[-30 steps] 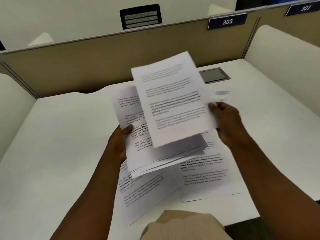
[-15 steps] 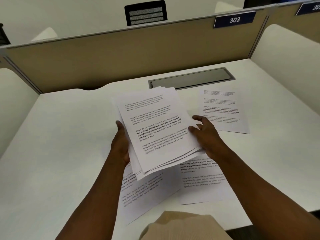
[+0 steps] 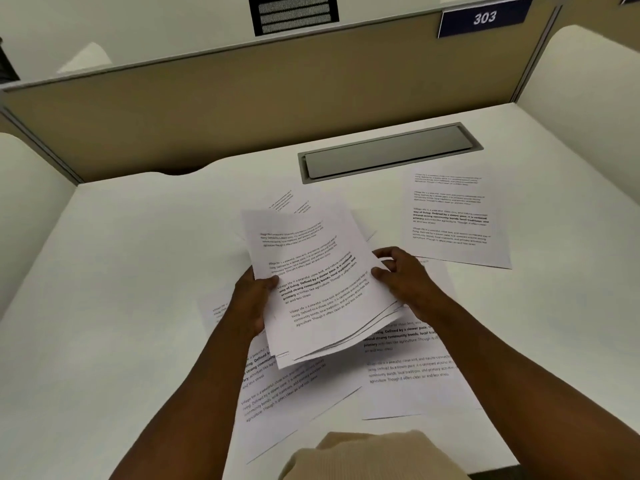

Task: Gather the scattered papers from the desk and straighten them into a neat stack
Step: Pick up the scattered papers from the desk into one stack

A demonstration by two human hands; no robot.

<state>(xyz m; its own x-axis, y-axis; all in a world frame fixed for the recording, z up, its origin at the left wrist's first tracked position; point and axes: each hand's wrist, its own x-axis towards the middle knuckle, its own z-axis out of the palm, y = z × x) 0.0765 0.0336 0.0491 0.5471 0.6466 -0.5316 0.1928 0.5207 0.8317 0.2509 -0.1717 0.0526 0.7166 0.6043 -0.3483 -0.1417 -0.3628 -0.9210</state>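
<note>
A loose sheaf of printed papers [image 3: 318,285] hangs tilted above the white desk [image 3: 121,271], its edges uneven. My left hand [image 3: 254,299] grips its left edge, thumb on top. My right hand [image 3: 401,275] holds the right edge with curled fingers. Under the sheaf lie two single sheets: one [image 3: 287,400] at the front left, slanted, and one [image 3: 415,379] at the front right. A third sheet [image 3: 453,216] lies flat at the back right, apart from the others.
A grey recessed cable flap [image 3: 388,154] is set into the desk behind the papers. A tan partition [image 3: 242,91] with a "303" sign [image 3: 485,18] closes the back; white side panels stand left and right. A beige sleeve or garment [image 3: 367,455] shows at the bottom edge.
The sheet my right hand held raised has come down onto the sheaf. Both hands now hold the sheaf at its sides, and the view has shifted closer to the desk.
</note>
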